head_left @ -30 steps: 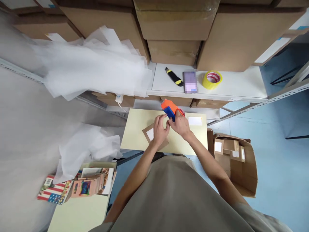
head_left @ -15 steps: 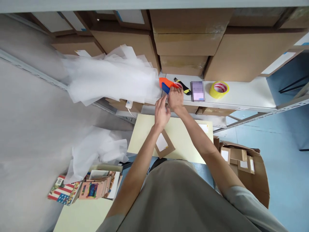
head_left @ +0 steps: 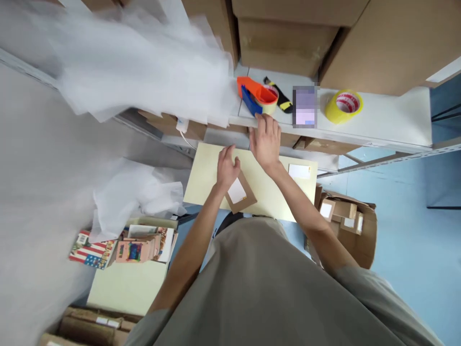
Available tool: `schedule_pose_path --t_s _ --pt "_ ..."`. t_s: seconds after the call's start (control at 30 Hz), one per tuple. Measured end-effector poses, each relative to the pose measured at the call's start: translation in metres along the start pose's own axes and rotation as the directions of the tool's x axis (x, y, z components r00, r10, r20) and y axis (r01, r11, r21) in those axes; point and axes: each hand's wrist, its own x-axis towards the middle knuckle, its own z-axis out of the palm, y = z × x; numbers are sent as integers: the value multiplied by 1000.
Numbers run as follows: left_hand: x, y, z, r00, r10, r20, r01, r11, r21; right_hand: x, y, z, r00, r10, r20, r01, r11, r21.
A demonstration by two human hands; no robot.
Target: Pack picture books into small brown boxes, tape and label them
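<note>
Cardboard boxes (head_left: 284, 45) fill the top of the frame above a white shelf (head_left: 389, 120). On the shelf, upper centre, sits an orange and blue tape dispenser (head_left: 257, 96), touched by no hand. A black and yellow knife (head_left: 281, 98) lies just right of it, and a yellow tape roll (head_left: 344, 106) farther right. White foam wrap (head_left: 144, 72) spills across the upper left.

Below the shelf, in mid-frame, stands a pale table (head_left: 205, 173). A small brown parcel (head_left: 242, 194) with a white label lies near its lower edge, and a loose label (head_left: 299, 171) near its right edge.

The right hand (head_left: 265, 140) is empty, with its fingers straight and close together. The fingertips reach the shelf's front edge just below the dispenser. The left hand (head_left: 226, 167) hangs over the table at the parcel's upper corner, fingers loosely curled and holding nothing; whether it touches the parcel cannot be told.

An open carton (head_left: 363, 240) of small parcels sits at lower right, and books (head_left: 118, 247) lie at lower left.
</note>
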Motion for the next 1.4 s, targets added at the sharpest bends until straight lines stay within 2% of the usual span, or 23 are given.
schedule_pose_path --t_s 0.1,0.13,0.17,0.2,0.23,0.3,0.33,0.37,0.4,0.43,0.5,0.6,0.67,0.83,0.97,1.03,1.13,1.2,1.27,1.4 --pt "-44 -35 24 971 -178 161 163 982 98 -103 19 19 981 172 90 -184 970 158" --pt "-58 -43 32 950 -229 214 202 969 141 -139 24 27 954 259 154 -288 932 218" --pt "-71 -50 39 928 -270 256 227 956 184 -173 27 36 902 356 243 -415 870 267" --pt "-82 -56 46 911 -298 284 240 945 221 -203 28 44 815 461 351 -563 772 294" --pt "-89 -60 52 902 -311 298 243 939 245 -229 27 51 687 556 468 -714 636 292" --pt "-96 -69 61 911 -296 289 232 944 235 -266 20 64 368 634 680 -929 274 248" --pt "-95 -72 64 920 -276 277 224 953 205 -277 15 68 220 628 746 -971 72 226" --pt "-91 -76 67 928 -257 268 218 961 168 -284 10 72 104 600 793 -970 -115 214" --pt "-85 -79 69 932 -244 269 214 967 135 -287 5 75 25 570 821 -938 -271 217" --pt "-77 -82 71 929 -238 284 214 970 115 -287 1 77 -17 548 836 -892 -386 235" --pt "-58 -86 73 902 -254 350 225 967 122 -284 -5 80 -39 542 839 -810 -509 291" --pt "-33 -87 68 847 -293 445 246 956 160 -279 -11 80 -24 593 805 -768 -527 365" --pt "-21 -86 60 846 -289 447 257 957 131 -278 -17 78 20 640 768 -776 -474 416" --pt "-15 -86 28 896 -184 405 205 979 -8 -282 -36 66 194 795 575 -727 -277 628" --pt "-25 -95 10 872 -113 476 154 987 -46 -283 -39 55 272 894 356 -680 -83 728" --pt "-35 -100 9 839 -110 532 166 984 -59 -283 -35 53 279 916 287 -676 -25 736" --pt "-52 -105 11 774 -124 621 211 975 -68 -284 -24 53 218 944 248 -716 -18 698" --pt "-61 -108 12 746 -129 653 225 972 -66 -285 -17 55 180 957 227 -760 -11 649" --pt "-66 -110 12 739 -126 662 216 975 -55 -287 -11 57 195 961 196 -816 49 576" --pt "-70 -114 12 729 -121 674 201 979 -42 -287 -9 60 274 954 123 -912 217 348"
